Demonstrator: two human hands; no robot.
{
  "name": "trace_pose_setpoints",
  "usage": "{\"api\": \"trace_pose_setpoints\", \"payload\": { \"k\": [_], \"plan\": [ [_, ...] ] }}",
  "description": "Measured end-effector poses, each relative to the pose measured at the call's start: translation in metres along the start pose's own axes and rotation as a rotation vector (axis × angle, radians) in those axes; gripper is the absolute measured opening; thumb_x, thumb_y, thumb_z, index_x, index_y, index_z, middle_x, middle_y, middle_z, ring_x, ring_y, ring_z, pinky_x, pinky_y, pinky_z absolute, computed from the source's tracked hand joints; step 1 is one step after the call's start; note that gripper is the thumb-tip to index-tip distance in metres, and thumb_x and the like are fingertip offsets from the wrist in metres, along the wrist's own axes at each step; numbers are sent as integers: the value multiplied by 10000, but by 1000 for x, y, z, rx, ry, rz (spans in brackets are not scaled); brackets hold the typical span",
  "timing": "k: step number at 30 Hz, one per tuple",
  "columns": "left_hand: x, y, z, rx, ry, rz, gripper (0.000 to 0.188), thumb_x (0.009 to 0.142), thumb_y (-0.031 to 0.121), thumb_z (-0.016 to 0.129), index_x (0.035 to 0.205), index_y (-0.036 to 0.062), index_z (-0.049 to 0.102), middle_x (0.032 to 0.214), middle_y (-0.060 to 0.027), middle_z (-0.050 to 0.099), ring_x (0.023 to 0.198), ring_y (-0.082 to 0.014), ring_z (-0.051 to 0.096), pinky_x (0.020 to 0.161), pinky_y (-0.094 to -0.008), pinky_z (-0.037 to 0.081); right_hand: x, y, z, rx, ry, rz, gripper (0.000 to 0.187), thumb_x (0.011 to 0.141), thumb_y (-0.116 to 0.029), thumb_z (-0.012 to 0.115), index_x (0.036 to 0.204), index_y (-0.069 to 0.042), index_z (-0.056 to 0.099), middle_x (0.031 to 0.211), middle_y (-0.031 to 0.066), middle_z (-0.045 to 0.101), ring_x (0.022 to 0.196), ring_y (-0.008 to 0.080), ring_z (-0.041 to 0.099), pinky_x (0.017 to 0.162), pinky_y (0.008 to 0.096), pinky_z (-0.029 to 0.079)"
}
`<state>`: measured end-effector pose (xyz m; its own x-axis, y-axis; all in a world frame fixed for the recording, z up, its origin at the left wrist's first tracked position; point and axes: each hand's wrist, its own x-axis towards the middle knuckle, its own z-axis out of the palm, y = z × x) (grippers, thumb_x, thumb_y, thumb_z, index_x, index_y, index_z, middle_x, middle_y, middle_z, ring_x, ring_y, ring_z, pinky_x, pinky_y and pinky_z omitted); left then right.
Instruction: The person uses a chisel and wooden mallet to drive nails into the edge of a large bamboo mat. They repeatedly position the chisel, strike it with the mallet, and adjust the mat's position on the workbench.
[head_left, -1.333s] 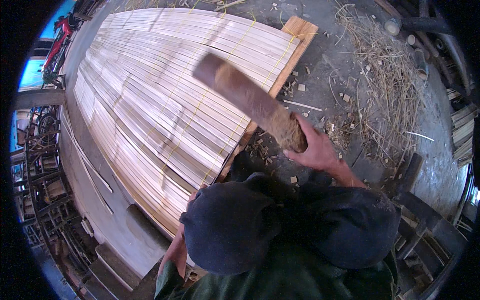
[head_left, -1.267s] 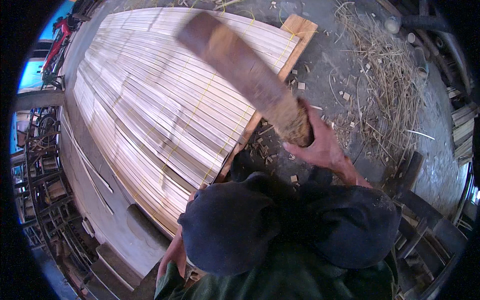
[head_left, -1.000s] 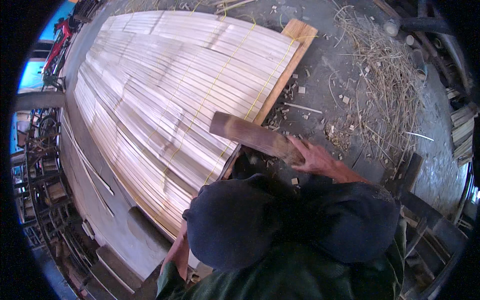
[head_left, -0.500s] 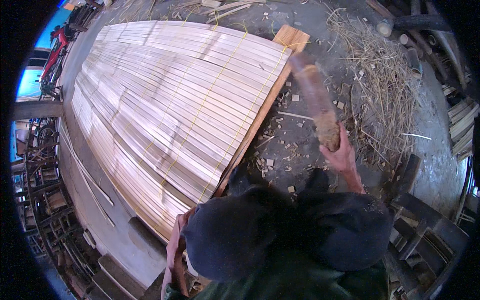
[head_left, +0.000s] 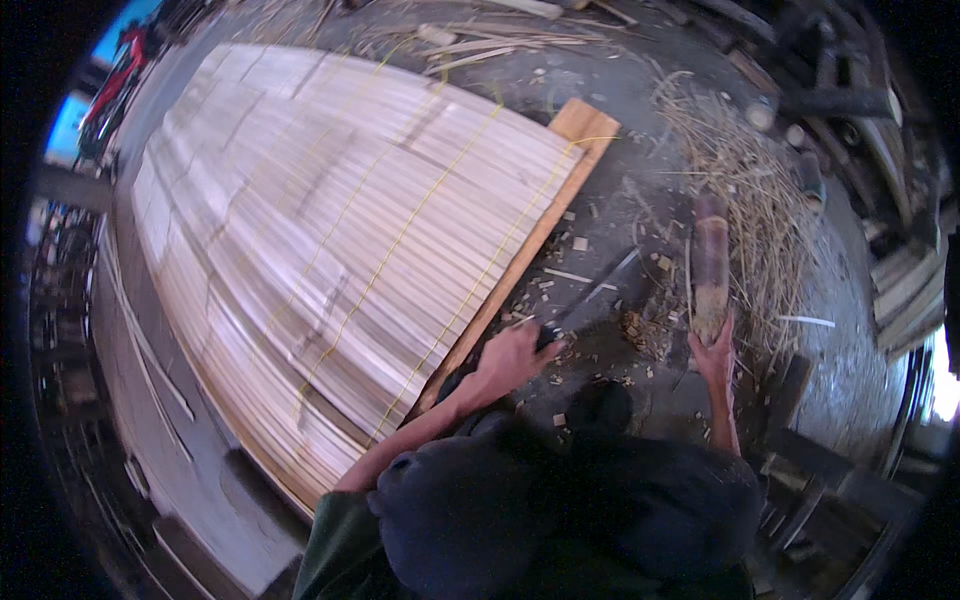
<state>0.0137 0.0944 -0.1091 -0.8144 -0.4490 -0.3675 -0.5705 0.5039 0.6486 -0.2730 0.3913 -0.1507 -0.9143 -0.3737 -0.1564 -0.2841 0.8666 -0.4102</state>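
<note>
My right hand (head_left: 713,353) grips the narrow, rough end of a brown wooden mallet (head_left: 711,240), which lies low at the edge of the straw pile. My left hand (head_left: 515,357) reaches past the corner of the slat mat and closes on the dark handle of a knife with a long, thin blade (head_left: 610,275), blurred by motion. To the left spreads a wide mat of pale wooden slats (head_left: 370,220), crossed by yellow cords. An orange-brown board (head_left: 530,245) runs along its near right edge, with one end sticking out beyond the mat.
Dry straw (head_left: 765,200) lies in a heap on the right. Small wood chips (head_left: 580,243) litter the concrete floor. Loose strips (head_left: 510,42) lie beyond the mat, and dark logs (head_left: 835,103) are stacked at far right. Dark racks (head_left: 75,330) stand at the left.
The mallet, raised beside the board's end before, has come down to the right onto the straw's edge. My left hand has moved from beside my knee to the knife. My view has shifted.
</note>
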Motion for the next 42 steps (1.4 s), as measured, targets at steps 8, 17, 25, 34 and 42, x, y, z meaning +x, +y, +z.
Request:
{"api": "trace_pose_setpoints", "payload": {
  "k": [8, 17, 25, 34, 42],
  "plan": [
    [-14, -23, 23, -126, 281, 418, 496, 860, 329, 712, 1219, 32, 543, 1233, -188, 519, 1113, -377, 540, 945, -447, 474, 11, -50, -14, -98, 155, -360, 709, 922, -278, 657, 1476, 18, 328, 1377, 280, 491, 1250, 410, 511, 1030, 476, 423],
    [-125, -81, -3, -165, 568, 30, 481, 784, 155, 756, 1222, 83, 572, 1224, -178, 530, 1133, -378, 550, 940, -438, 500, -55, -237, 63, 544, -796, -281, 284, 1024, -183, 522, 1225, 0, 607, 1099, 111, 660, 960, 156, 644, 836, 283, 534],
    [-213, -118, -28, -17, 681, -234, 526, 791, 189, 774, 1267, 130, 557, 1344, -181, 443, 1205, -398, 481, 968, -477, 459, -123, -298, 124, 1087, -1255, 304, 317, 1025, -221, 516, 1242, 10, 522, 1128, 105, 622, 1035, 206, 628, 875, 337, 539],
    [-230, -141, -20, 35, 677, -354, 598, 744, 186, 803, 1283, 133, 550, 1376, -181, 422, 1253, -404, 430, 1028, -502, 392, -130, -310, 130, 1204, -1306, 552, 300, 997, -277, 554, 1185, -43, 543, 1167, 89, 590, 1080, 219, 584, 933, 400, 503],
    [-221, -138, -27, 26, 632, -296, 628, 749, 215, 812, 1304, 135, 530, 1373, -181, 429, 1248, -405, 435, 1020, -503, 394, -136, -326, 139, 1319, -1310, 638, 466, 954, -477, 575, 1217, -95, 529, 1211, 61, 589, 1095, 195, 581, 944, 403, 481]
  ]
}}
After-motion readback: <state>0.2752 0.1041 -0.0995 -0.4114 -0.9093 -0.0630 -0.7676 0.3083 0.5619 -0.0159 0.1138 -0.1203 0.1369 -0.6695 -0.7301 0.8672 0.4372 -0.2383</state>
